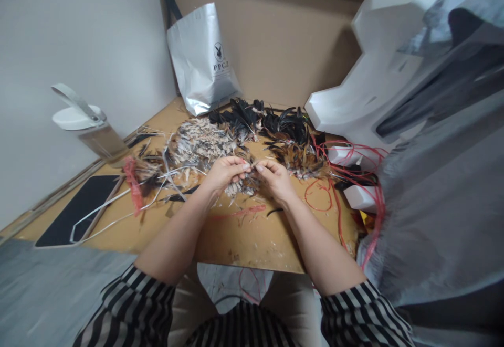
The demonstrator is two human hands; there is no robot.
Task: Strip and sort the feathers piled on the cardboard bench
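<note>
A brown wooden table [252, 242] is sitting in a corner, with a white wall on the left and a big piece of cardboard [275, 37] standing at the back. Feathers are lying all over the far part of the table.

The person is sitting at the table in striped sleeves, and both hands are meeting in the middle. The left hand [225, 172] and the right hand [275, 176] are pinching a small bunch of feathers [244, 183] between them. The fingers of both hands are curling in close, and the fingertips are almost touching each other. The bunch is hanging just under the fingers, above the table.

Behind the hands, a pile of gray speckled feathers [199, 145] is lying next to black feathers [252, 116] and brown feathers [295, 159]. A silver bag [200, 58] is leaning on the cardboard. A bottle with a white lid [84, 124] is standing on the left. Red strings [346, 179] are lying in loops on the right, near some white foam blocks [378, 79]. A black mat [79, 208] is lying at the left edge.
</note>
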